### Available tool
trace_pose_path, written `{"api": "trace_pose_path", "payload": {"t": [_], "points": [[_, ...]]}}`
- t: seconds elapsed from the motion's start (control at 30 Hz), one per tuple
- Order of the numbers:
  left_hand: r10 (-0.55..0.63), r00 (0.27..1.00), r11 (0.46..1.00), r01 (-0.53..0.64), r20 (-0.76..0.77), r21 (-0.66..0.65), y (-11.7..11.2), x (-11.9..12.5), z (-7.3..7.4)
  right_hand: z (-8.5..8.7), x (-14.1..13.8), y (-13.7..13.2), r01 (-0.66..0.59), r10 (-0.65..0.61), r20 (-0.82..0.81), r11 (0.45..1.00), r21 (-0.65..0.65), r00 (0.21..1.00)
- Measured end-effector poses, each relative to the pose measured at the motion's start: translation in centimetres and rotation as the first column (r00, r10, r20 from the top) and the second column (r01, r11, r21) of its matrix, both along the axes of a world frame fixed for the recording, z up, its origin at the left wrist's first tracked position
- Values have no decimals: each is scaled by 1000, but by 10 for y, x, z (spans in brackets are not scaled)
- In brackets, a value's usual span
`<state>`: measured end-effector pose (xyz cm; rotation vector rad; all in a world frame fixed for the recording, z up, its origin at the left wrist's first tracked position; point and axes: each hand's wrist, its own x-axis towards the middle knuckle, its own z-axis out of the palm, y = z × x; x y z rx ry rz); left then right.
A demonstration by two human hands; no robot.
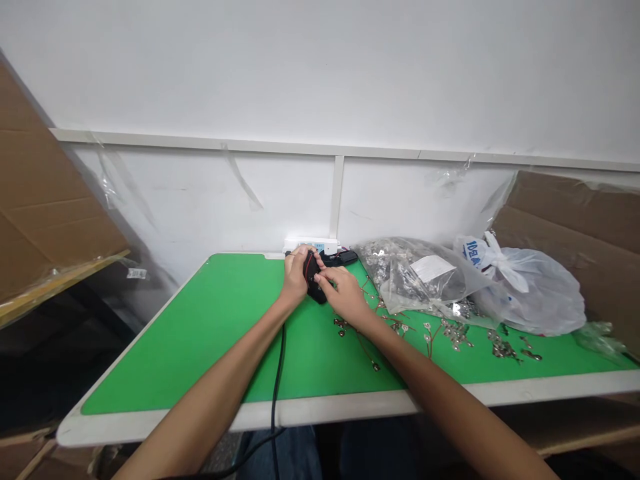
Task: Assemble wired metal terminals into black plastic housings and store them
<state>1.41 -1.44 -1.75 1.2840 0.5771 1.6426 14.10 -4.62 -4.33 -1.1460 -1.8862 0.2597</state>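
My left hand (296,275) and my right hand (344,296) meet at the far middle of a green mat (200,333). Both close on a small black device with red trim (313,279); the left wraps its left side, the right pinches its right side. A black cable (277,373) runs from the hands over the mat and off the table's near edge. Just behind the device lie a white power strip (320,245) and another small black item (345,257) by the wall.
A clear bag of small metal parts (415,273) and a knotted white plastic bag (530,290) lie at the right. Several loose metal pieces (450,333) are scattered on the mat. Cardboard (45,200) stands at the left, more cardboard (575,227) at the right.
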Motion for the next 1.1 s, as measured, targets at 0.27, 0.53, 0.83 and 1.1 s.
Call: {"api": "trace_pose_path", "payload": {"t": [0.27,0.53,0.83,1.1], "points": [[-27,1000,1000,27,-2,14,4,0,-1,5,-2,-1,34,-34,15,999,-18,999],[-51,998,998,51,24,-24,7,-3,1,4,-4,-6,58,-58,29,998,27,998],[-74,997,997,74,18,5,9,-4,0,1,-3,-6,17,-18,12,999,51,1000],[-62,998,998,62,-18,20,9,-5,0,2,-3,-8,20,-20,5,999,35,1000]]}}
